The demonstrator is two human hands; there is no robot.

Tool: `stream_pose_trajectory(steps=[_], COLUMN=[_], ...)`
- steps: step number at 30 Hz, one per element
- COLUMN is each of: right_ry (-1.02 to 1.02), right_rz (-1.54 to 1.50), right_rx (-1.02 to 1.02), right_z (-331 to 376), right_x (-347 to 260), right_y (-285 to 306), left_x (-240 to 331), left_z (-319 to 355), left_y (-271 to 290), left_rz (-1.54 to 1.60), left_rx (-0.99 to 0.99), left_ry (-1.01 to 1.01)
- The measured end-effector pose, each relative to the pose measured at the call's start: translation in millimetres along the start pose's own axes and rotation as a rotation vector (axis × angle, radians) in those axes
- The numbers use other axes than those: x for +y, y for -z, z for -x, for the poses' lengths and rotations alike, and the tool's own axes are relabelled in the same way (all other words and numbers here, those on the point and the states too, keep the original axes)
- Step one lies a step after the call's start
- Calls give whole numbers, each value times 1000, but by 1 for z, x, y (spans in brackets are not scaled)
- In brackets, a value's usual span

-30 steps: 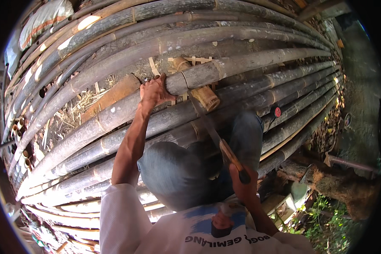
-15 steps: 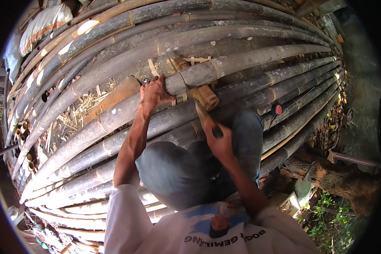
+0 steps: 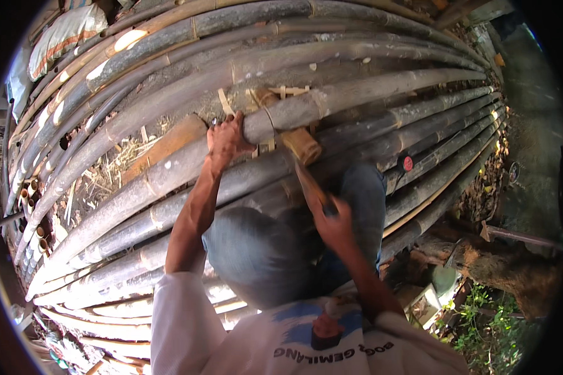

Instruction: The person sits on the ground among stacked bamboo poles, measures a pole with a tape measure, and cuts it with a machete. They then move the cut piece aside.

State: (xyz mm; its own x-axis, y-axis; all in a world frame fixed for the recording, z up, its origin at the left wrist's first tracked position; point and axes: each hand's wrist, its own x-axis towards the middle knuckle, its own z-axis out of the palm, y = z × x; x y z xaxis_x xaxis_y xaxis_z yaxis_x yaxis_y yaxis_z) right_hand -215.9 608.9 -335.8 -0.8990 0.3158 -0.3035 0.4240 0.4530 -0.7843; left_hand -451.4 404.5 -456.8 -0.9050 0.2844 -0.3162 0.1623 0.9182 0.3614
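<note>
A long grey-brown bamboo pole [image 3: 356,89] lies across the middle of the view. My left hand [image 3: 226,139] grips it from above, fingers curled over its far side. Just right of that hand, a thin dark cut line crosses the pole. In my right hand [image 3: 333,222] is a handsaw [image 3: 308,181], held by its handle near my knees, and its narrow blade slants up to the cut. Beneath the pole, crosswise, lies a short thick yellow-brown bamboo piece [image 3: 303,147]. The blade is partly blurred.
Several dark bamboo poles [image 3: 250,174] run parallel on both sides of the cut pole. A flat brown board [image 3: 162,147] lies left of my left hand. A round red object [image 3: 408,164] sits on poles at right. A white sack [image 3: 69,37] is far left; a log [image 3: 500,275] lower right.
My right hand has drawn the saw back toward me and slightly right. My left hand keeps its grip on the bamboo pole.
</note>
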Motion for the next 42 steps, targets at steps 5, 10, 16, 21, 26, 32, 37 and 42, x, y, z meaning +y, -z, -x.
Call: stream_pose_trajectory(steps=[5,10,16,21,26,32,37,42], right_ry=[-57,634,16,305,-66,183,-72,87], right_rz=[-14,573,88,47,-74,-18,-44,11], right_rx=[-24,369,-26,103,-16,96,-103,32], right_z=[46,-20,51,-75,56,-72,38,-78], right_x=[22,58,13,14,-2,12,3,34], right_y=[18,-30,29,-40,38,-45,29,-51], left_x=[-17,-4,-16,4,-11,6,-12,-8], left_z=[1,0,-4,-5,-4,-4,-2,-18], left_y=[-7,-21,-3,5,10,6,3,-16], left_rz=[-34,-8,-15,-15,-3,-22,-12,18], left_rx=[35,45,21,-25,-58,-18,-23,66], left_ry=[3,-49,7,-5,56,-3,41,-60])
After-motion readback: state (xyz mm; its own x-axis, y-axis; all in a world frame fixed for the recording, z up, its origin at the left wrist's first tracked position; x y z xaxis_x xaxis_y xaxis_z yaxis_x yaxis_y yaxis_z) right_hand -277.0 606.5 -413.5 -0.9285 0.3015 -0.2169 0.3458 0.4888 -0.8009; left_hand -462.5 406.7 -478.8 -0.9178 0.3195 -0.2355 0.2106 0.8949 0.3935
